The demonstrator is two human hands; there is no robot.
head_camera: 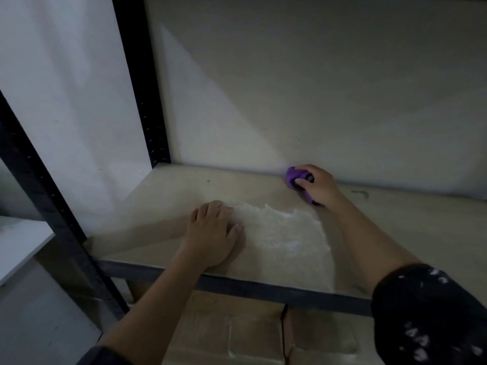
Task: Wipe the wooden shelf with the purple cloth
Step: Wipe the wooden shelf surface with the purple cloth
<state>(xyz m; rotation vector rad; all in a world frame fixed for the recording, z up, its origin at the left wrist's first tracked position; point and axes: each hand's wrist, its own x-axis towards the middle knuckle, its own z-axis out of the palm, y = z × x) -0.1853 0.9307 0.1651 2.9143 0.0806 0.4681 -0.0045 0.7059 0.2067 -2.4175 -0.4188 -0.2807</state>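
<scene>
At the far left a black metal upright (50, 206) slants down to the front corner of the rack, and a second upright (142, 83) stands at the back left corner, so the wooden shelf (163, 206) is boxed in on that side. The person's left hand (213, 233) lies flat and open on the board near the front edge, fingers spread, gripping nothing; it seems to serve as a brace. Just right of it a pale, rough patch (284, 238) shows where the surface layer looks torn or worn. Farther right and deeper in, the right hand (316, 185) is closed around the bunched purple cloth (295, 177), pressing it onto the board right where the shelf meets the back wall (316, 88). The wiping step appears to be under way at the rear edge. The next stroke probably calls for dragging the cloth along that seam or pulling it forward, with light pressure over the ragged patch so the fabric does not snag. The board between the hands and out to the right is bare, giving free room to sweep; the wall stops any travel backward, and the dark front rail (263, 288) marks the near limit, with cardboard boxes (237, 335) below it.
</scene>
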